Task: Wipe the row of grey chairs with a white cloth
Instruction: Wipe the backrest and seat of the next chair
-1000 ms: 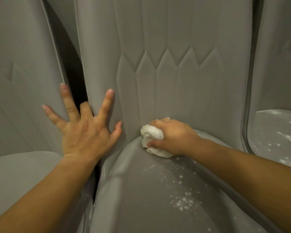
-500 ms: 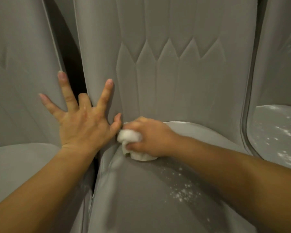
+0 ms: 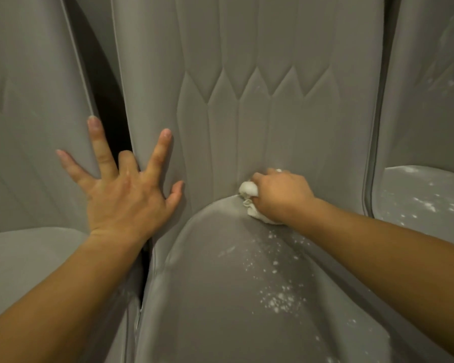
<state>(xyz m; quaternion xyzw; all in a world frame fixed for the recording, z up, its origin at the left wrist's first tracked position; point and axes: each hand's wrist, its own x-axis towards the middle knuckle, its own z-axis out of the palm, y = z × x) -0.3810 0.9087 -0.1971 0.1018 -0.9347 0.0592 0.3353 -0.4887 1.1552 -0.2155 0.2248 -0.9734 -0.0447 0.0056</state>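
The right hand (image 3: 282, 195) is gripping the bunched white cloth (image 3: 249, 190), fingers curled round it; the cloth is pressing into the crease where the backrest (image 3: 260, 87) of the middle chair is meeting the seat (image 3: 215, 297), about midway along that crease; cloth is showing to the left of the knuckles and on their near side. The left hand (image 3: 123, 192) is lying flat and holding nothing, fingers spread; it is bridging the dark gap (image 3: 110, 106) between the left chair (image 3: 29, 113) and the middle one, with thumb and index finger on the backrest's left edge and the two outer fingers on the left chair. White specks (image 3: 281, 299) are lying scattered over the right half of the seat, nearer than the cloth; similar specks are showing on the right chair (image 3: 425, 200).
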